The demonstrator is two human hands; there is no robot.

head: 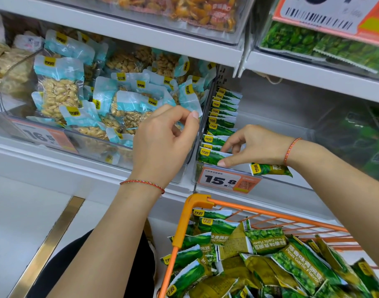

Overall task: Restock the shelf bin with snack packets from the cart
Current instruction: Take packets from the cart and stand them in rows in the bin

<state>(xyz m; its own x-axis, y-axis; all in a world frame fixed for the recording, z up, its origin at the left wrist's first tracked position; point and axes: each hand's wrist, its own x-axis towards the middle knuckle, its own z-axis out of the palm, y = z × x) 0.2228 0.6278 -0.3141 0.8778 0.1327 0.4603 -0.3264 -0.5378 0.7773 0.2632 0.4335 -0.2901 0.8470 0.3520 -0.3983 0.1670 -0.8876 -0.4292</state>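
Bright, even store light; edges bend, top corners perhaps slightly blurred.

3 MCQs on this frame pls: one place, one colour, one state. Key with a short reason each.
1. Where is the row of green pea packets standing?
A. the clear bin over the 15.8 price tag
B. the top shelf
C. the floor

2. What colour is the wire cart's frame?
A. blue
B. orange
C. grey

3. What is the right hand doing?
A. hanging idle
B. gripping the cart
C. holding a green packet

Key: 1 A, the row fills that bin's left side; 2 B, rim and wires are orange; 3 C, a packet sticks out under the palm.
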